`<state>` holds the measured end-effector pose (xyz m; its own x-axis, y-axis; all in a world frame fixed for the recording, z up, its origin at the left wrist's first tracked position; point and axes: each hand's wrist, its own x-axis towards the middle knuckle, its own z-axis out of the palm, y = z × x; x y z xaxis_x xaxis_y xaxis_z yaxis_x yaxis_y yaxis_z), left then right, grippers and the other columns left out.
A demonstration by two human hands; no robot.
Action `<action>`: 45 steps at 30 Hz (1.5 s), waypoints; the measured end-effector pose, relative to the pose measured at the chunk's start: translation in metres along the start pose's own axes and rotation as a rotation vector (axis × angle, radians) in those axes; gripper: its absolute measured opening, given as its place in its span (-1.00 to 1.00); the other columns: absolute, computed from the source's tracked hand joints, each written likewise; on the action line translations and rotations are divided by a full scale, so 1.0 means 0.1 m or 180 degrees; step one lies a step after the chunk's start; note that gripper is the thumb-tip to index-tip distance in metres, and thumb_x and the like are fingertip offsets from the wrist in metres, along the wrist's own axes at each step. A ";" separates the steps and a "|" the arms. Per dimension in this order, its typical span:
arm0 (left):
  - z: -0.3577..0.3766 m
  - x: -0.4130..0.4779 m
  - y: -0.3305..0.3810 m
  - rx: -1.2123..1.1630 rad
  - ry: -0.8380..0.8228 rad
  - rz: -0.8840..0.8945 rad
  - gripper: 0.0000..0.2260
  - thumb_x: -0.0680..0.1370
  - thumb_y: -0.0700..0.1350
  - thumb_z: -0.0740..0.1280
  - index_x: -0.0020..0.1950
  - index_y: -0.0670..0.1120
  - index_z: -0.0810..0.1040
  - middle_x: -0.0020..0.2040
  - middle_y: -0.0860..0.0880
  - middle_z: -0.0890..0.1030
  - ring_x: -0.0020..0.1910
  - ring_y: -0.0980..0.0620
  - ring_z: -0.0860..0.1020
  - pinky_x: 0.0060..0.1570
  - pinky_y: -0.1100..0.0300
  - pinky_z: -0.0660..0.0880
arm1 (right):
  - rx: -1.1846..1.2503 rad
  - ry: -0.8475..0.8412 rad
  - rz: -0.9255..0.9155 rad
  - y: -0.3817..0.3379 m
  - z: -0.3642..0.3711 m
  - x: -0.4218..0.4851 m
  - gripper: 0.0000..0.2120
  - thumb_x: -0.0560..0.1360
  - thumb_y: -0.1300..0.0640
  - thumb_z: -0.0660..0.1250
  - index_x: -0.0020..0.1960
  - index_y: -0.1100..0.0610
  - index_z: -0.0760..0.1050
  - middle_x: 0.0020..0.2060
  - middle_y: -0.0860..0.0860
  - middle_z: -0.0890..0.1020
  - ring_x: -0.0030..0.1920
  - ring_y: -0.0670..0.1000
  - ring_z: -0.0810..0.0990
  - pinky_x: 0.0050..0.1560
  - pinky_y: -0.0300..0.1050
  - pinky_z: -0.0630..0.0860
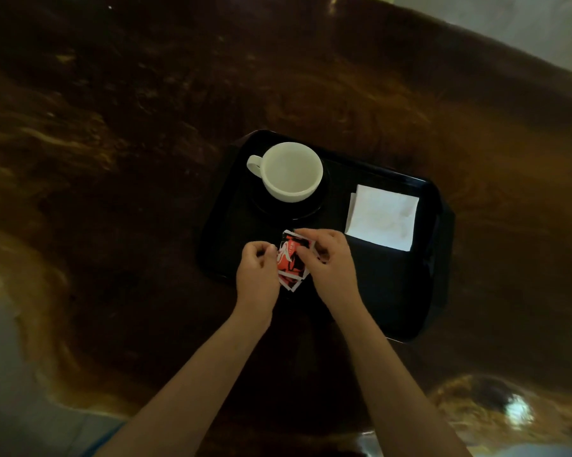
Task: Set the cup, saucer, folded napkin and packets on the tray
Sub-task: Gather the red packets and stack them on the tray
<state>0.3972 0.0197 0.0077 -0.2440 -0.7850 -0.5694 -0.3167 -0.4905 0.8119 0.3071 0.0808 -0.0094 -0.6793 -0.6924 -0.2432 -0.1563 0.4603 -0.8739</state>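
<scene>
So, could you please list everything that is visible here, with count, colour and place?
table: one, dark brown wood, under everything
tray: one, black, on the table
saucer: one, black, on the far left part of the tray
cup: one, white, empty, on the saucer, handle to the left
napkin: one, white, folded, on the right part of the tray
packets: a few stacked, exact count unclear, red, white and black, over the near left part of the tray
left grip: one bare hand, pinches the left edge of the packets
right grip: one bare hand, holds the right side of the packets
</scene>
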 end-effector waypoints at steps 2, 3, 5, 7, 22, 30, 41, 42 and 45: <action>0.06 -0.01 -0.03 0.0063 0.0212 0.0072 -0.95 0.60 -0.10 0.16 -0.01 0.01 0.40 -0.08 0.00 0.55 -0.10 0.06 0.59 -0.16 0.18 0.55 | 0.0233 0.0244 0.0307 -0.01 0.10 -0.06 -0.69 0.52 0.18 0.28 0.24 -0.03 0.46 0.17 -0.08 0.43 0.15 -0.14 0.43 0.11 -0.33 0.43; 0.10 -0.03 -0.05 0.0065 0.0299 0.0078 -0.95 0.60 -0.10 0.15 0.01 0.00 0.40 -0.09 0.02 0.54 -0.11 0.09 0.58 -0.17 0.21 0.53 | 0.0365 0.0379 0.0473 -0.01 0.15 -0.09 -0.67 0.53 0.17 0.26 0.28 -0.03 0.43 0.17 -0.11 0.41 0.15 -0.16 0.43 0.11 -0.31 0.43; 0.16 -0.04 -0.09 0.0019 0.0390 0.0065 -0.95 0.60 -0.10 0.14 0.02 0.00 0.38 -0.11 0.05 0.52 -0.11 0.09 0.57 -0.13 0.17 0.54 | 0.0593 0.0635 0.0708 0.00 0.22 -0.14 -0.66 0.54 0.17 0.24 0.31 0.00 0.40 0.14 -0.14 0.40 0.14 -0.17 0.42 0.10 -0.29 0.42; 0.20 -0.03 -0.13 0.0110 0.0407 0.0116 -0.95 0.61 -0.10 0.14 0.02 0.00 0.37 -0.12 0.06 0.51 -0.12 0.11 0.56 -0.13 0.17 0.54 | 0.0696 0.0753 0.0836 0.02 0.24 -0.13 -0.68 0.54 0.19 0.24 0.28 0.03 0.42 0.15 -0.11 0.44 0.12 -0.15 0.45 0.08 -0.29 0.45; -0.05 0.31 -0.24 0.1678 -0.0288 0.1080 -0.94 0.56 -0.19 0.24 -0.06 -0.05 0.49 -0.10 0.05 0.53 -0.17 0.22 0.49 -0.24 0.41 0.38 | -0.0881 0.0336 -0.0049 0.27 0.17 0.08 -0.59 0.51 0.13 0.30 0.35 0.06 0.39 0.19 -0.01 0.41 0.16 -0.11 0.29 0.14 -0.22 0.35; 0.03 0.35 -0.30 0.2053 -0.0481 0.1514 -0.92 0.55 -0.20 0.24 -0.09 -0.06 0.52 -0.11 0.03 0.57 -0.08 0.13 0.52 -0.10 0.33 0.43 | -0.0153 0.0186 0.0500 0.29 0.17 -0.23 -0.54 0.50 0.28 0.29 0.36 0.13 0.31 0.24 0.03 0.39 -0.05 -0.19 0.50 -0.16 -0.47 0.50; -0.16 0.14 -0.28 0.2442 -0.0524 0.2031 -0.96 0.52 -0.16 0.31 -0.06 -0.06 0.55 -0.10 0.07 0.53 -0.13 0.18 0.49 -0.14 0.38 0.41 | -0.0620 0.0199 -0.0024 0.34 0.01 0.05 -0.58 0.53 0.25 0.23 0.37 0.09 0.34 0.27 0.03 0.41 0.25 -0.08 0.36 0.18 -0.29 0.40; -0.18 0.09 -0.29 0.2524 -0.0672 0.1945 -0.95 0.52 -0.14 0.32 -0.05 -0.05 0.55 -0.11 0.09 0.52 -0.13 0.20 0.49 -0.14 0.39 0.41 | -0.0743 0.0065 -0.0126 0.34 -0.02 0.11 -0.60 0.54 0.24 0.22 0.36 0.08 0.36 0.27 0.03 0.42 0.25 -0.11 0.31 0.17 -0.35 0.32; -0.18 0.06 -0.37 0.2841 -0.0941 0.1684 -0.92 0.51 -0.09 0.33 -0.02 -0.01 0.57 -0.07 0.08 0.57 -0.10 0.20 0.50 -0.08 0.37 0.41 | -0.1167 -0.0390 -0.0368 0.31 -0.10 0.28 -0.62 0.55 0.22 0.22 0.36 0.07 0.38 0.29 0.00 0.43 0.30 -0.06 0.27 0.25 -0.29 0.17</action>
<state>0.4236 0.0266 -0.0228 -0.7199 -0.6352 -0.2796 -0.6309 0.4310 0.6451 0.2766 0.0815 -0.0394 -0.5552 -0.8022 -0.2199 -0.4871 0.5278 -0.6958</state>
